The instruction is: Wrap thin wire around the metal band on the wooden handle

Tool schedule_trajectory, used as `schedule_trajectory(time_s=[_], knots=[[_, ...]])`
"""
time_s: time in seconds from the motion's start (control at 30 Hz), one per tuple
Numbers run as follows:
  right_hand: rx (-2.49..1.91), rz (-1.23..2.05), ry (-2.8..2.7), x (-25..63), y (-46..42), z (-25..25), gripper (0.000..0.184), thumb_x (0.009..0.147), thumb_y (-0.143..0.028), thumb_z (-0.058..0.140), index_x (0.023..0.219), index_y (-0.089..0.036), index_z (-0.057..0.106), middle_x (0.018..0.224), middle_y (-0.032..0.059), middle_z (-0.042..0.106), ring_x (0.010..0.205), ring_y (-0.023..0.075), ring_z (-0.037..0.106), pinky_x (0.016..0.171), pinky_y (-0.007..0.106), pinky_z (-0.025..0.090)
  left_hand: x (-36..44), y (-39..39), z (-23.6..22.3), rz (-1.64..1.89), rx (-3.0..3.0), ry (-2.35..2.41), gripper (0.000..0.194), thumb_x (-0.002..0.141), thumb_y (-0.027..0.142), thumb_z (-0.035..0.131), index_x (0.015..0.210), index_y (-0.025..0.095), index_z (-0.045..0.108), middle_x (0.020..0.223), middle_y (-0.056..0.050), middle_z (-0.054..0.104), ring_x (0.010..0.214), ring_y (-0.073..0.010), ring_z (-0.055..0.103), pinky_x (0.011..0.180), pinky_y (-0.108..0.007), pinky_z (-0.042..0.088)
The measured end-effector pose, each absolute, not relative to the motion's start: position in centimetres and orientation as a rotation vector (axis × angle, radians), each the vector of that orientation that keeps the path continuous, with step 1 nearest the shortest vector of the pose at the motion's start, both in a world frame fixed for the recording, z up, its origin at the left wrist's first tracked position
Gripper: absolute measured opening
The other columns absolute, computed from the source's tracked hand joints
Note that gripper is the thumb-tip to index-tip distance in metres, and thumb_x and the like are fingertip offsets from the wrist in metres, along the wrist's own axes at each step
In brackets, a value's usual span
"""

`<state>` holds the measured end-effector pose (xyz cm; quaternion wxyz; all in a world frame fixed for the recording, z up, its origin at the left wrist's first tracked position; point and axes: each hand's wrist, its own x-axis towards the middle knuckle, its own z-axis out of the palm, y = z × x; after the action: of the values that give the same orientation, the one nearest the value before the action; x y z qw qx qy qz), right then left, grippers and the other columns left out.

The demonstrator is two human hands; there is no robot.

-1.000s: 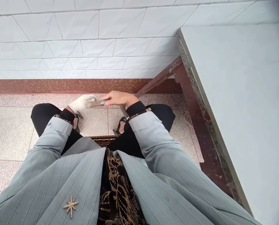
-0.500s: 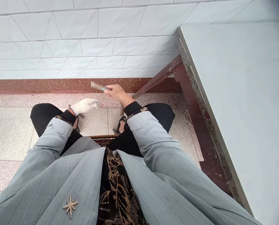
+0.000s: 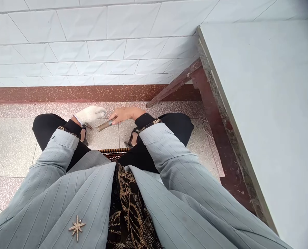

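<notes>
A brown, stick-shaped tool with a silvery ringed band point(image 3: 103, 126) is out in front of me on my remote feed, between the knees and over the pale speckled floor point(image 3: 106, 137), its free end slanting down to the left. My bare right hand point(image 3: 125, 114) has its grip pinching the banded end, while my left hand in a white knitted glove point(image 3: 88, 114) is curled just beside the free end, and I cannot tell whether its fingers hold anything.
</notes>
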<state>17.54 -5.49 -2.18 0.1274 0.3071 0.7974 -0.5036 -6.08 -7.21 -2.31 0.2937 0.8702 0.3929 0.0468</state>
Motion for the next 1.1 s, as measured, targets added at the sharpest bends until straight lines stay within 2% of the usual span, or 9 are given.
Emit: schedule_trajectory(time_s=[0.13, 0.27, 0.47, 0.57, 0.67, 0.77, 0.9, 1.0, 1.1], knots=[[0.899, -1.928, 2.355, 18.7, -5.0, -1.0, 0.028, 0.085, -0.025, 0.072, 0.111, -0.015, 0.078, 0.077, 0.0002, 0.07, 0.063, 0.01, 0.057, 0.064, 0.024, 0.045, -6.3, -7.0, -2.6, 0.292, 2.13, 1.049, 0.027, 0.093, 0.039, 0.048, 0.088, 0.016, 0.062, 0.074, -0.001, 0.059, 0.069, -0.0134, 0.051, 0.07, -0.027, 0.041], [1.471, -2.383, 2.383, 19.1, -4.6, -0.4, 0.014, 0.09, -0.025, 0.071, 0.098, -0.014, 0.074, 0.075, 0.0003, 0.069, 0.06, 0.0082, 0.056, 0.059, 0.021, 0.045, -5.8, -7.4, -2.3, 0.416, 1.902, 1.094, 0.024, 0.096, 0.035, 0.044, 0.087, 0.016, 0.057, 0.067, 0.002, 0.049, 0.06, -0.0099, 0.041, 0.061, -0.025, 0.037], [1.994, -2.511, 2.054, 17.7, -4.7, -1.0, 0.006, 0.093, -0.017, 0.07, 0.089, -0.013, 0.068, 0.065, -0.0014, 0.062, 0.052, 0.0064, 0.05, 0.048, 0.018, 0.039, -5.1, -7.7, -2.3, 0.282, 2.077, 1.061, 0.024, 0.093, 0.033, 0.043, 0.084, 0.016, 0.057, 0.074, 0.001, 0.053, 0.07, -0.0123, 0.046, 0.072, -0.027, 0.038], [2.104, -2.388, 2.069, 17.6, -4.5, -1.6, 0.005, 0.095, -0.014, 0.066, 0.091, -0.012, 0.068, 0.065, -0.0011, 0.061, 0.051, 0.0064, 0.049, 0.048, 0.018, 0.037, -5.0, -7.8, -2.5, 0.252, 2.095, 1.083, 0.026, 0.093, 0.035, 0.042, 0.084, 0.016, 0.058, 0.076, 0.0, 0.056, 0.072, -0.0133, 0.048, 0.075, -0.028, 0.039], [2.252, -2.086, 2.18, 17.9, -4.0, -2.3, 0.009, 0.095, -0.015, 0.062, 0.098, -0.01, 0.07, 0.069, 0.0005, 0.062, 0.053, 0.0071, 0.049, 0.051, 0.02, 0.038, -4.8, -7.9, -2.8, 0.213, 2.104, 1.078, 0.029, 0.094, 0.037, 0.041, 0.085, 0.016, 0.06, 0.08, -0.002, 0.06, 0.075, -0.0144, 0.051, 0.076, -0.029, 0.04], [2.258, -1.536, 2.326, 18.2, -3.8, -2.6, 0.015, 0.094, -0.023, 0.065, 0.097, -0.011, 0.073, 0.075, 0.0035, 0.065, 0.061, 0.0104, 0.054, 0.058, 0.024, 0.04, -4.5, -8.2, -3.0, 0.154, 2.126, 1.054, 0.032, 0.094, 0.039, 0.04, 0.088, 0.016, 0.062, 0.081, -0.003, 0.062, 0.076, -0.0155, 0.054, 0.076, -0.029, 0.041], [1.925, -0.886, 2.413, 17.8, -4.3, -2.6, 0.022, 0.091, -0.032, 0.068, 0.095, -0.012, 0.076, 0.09, 0.0108, 0.07, 0.079, 0.0187, 0.061, 0.066, 0.029, 0.038, -4.4, -8.5, -3.1, 0.112, 2.166, 1.026, 0.032, 0.094, 0.04, 0.042, 0.088, 0.017, 0.063, 0.081, -0.002, 0.062, 0.076, -0.0158, 0.055, 0.075, -0.029, 0.042], [1.601, -0.769, 2.436, 17.2, -5.1, -2.7, 0.022, 0.091, -0.03, 0.068, 0.097, -0.013, 0.078, 0.094, 0.0131, 0.072, 0.082, 0.0211, 0.062, 0.067, 0.031, 0.036, -4.7, -8.4, -2.9, 0.14, 2.18, 1.019, 0.032, 0.094, 0.039, 0.041, 0.087, 0.017, 0.063, 0.08, -0.002, 0.062, 0.076, -0.0156, 0.056, 0.075, -0.029, 0.042], [1.285, -0.854, 2.421, 16.8, -5.8, -2.6, 0.018, 0.089, -0.028, 0.07, 0.096, -0.015, 0.08, 0.084, 0.0091, 0.072, 0.077, 0.0193, 0.061, 0.066, 0.031, 0.036, -5.0, -8.1, -2.6, 0.134, 2.197, 1.045, 0.03, 0.093, 0.035, 0.041, 0.084, 0.017, 0.062, 0.075, -0.001, 0.06, 0.074, -0.0154, 0.055, 0.074, -0.029, 0.041]])
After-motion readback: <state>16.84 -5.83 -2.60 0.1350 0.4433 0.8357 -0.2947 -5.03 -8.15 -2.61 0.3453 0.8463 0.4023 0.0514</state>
